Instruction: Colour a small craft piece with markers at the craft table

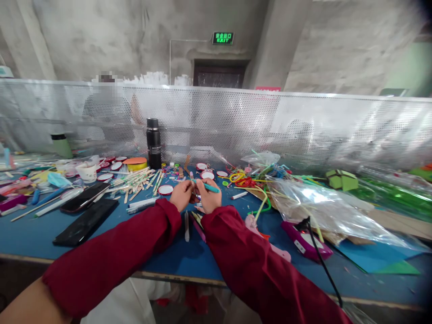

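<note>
Both hands meet above the blue table [162, 258], in front of the black bottle [154, 146]. My right hand [209, 198] is closed around a teal marker [212, 188], whose barrel points out to the right. Close against it, my left hand [182, 194] has its fingers pinched on something small that I cannot make out. A thin piece with a pinkish tip [191, 174] sticks up between the two hands. Below them lie a grey marker [186, 226] and several other markers, partly hidden by my right wrist. A white marker with a red end [239, 195] rests to the right.
Wooden sticks [135, 183], a paper cup [87, 172] and two dark phones [86, 221] are on the left. To the right are clear plastic bags [317, 209], a purple device [305, 240] with a black cable and blue sheets [374, 254]. A perforated metal screen [236, 121] stands behind.
</note>
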The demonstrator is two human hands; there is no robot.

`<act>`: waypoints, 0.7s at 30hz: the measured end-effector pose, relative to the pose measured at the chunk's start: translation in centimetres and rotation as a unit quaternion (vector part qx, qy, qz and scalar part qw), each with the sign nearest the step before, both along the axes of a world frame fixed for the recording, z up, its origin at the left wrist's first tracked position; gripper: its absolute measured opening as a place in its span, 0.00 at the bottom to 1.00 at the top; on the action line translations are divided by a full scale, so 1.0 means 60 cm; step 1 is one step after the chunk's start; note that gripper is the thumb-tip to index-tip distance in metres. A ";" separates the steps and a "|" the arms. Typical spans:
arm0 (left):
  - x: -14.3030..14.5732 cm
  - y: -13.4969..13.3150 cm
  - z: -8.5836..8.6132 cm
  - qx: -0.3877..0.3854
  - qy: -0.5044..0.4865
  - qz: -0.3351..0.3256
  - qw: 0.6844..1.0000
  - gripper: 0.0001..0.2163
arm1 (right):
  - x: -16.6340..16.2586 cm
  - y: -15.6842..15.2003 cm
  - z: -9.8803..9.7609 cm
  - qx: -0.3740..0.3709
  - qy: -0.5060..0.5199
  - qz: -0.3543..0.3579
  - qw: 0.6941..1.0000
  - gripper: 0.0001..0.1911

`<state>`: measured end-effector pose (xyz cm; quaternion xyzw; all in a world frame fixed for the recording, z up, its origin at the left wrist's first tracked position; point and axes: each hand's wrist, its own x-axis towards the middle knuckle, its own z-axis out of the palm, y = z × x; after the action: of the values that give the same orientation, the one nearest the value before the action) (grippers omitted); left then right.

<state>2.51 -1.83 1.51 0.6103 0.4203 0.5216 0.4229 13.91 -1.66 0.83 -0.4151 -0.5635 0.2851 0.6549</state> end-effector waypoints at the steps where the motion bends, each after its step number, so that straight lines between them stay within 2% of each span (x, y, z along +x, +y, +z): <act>1: 0.000 -0.001 0.000 0.003 -0.001 -0.001 1.000 0.06 | 0.001 0.000 0.001 0.003 0.001 -0.008 1.000 0.17; 6: 0.003 -0.001 0.002 -0.009 -0.027 -0.020 0.999 0.07 | 0.003 -0.006 0.011 0.009 0.025 -0.038 0.999 0.17; 12: 0.000 0.008 0.000 -0.008 -0.035 -0.013 0.999 0.06 | 0.002 -0.004 0.004 0.024 -0.011 -0.007 1.000 0.17; 21: 0.004 -0.002 0.004 -0.006 -0.020 -0.002 1.000 0.08 | 0.002 0.003 -0.003 0.038 -0.024 -0.010 0.999 0.18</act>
<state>2.74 -1.95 1.72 0.5983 0.4138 0.5301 0.4356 14.05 -1.48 0.62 -0.4021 -0.5854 0.2463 0.6595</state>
